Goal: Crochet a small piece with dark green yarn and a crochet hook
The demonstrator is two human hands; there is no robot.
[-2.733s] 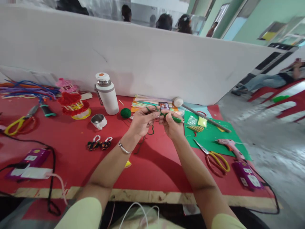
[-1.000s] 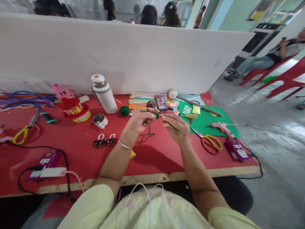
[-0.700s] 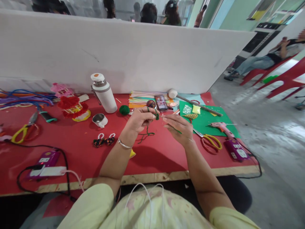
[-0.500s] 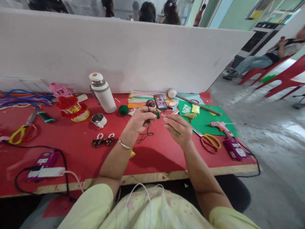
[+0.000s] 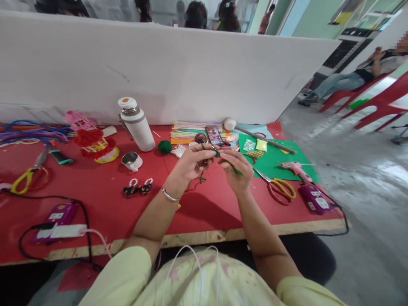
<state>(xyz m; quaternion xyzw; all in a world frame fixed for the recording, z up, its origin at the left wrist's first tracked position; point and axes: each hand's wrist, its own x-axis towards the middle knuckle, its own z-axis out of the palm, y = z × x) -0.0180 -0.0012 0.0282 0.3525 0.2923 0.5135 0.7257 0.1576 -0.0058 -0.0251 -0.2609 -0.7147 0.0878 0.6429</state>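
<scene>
My left hand (image 5: 194,163) pinches a small piece of green yarn work (image 5: 216,152), with a strand looped over its fingers. Close against it, my right hand (image 5: 237,168) is closed on a thin crochet hook with a green handle (image 5: 236,171); its metal shaft sticks out below the hand. The hook's tip meets the yarn between both hands. A loose green yarn tail (image 5: 200,179) hangs over the red table. Behind my left hand lie a green yarn ball (image 5: 165,147) and white beads (image 5: 178,151).
A white bottle (image 5: 137,125) and metal cup (image 5: 131,161) stand left of my hands. Scissors (image 5: 280,190), a pink glue gun (image 5: 296,169) and a purple power strip (image 5: 315,199) lie right. A white panel (image 5: 159,72) rises behind; a phone (image 5: 214,136) leans near it.
My right hand has moved left and turned, closing the gap to my left hand. The hook's shaft now shows below it. My left hand has shifted slightly right.
</scene>
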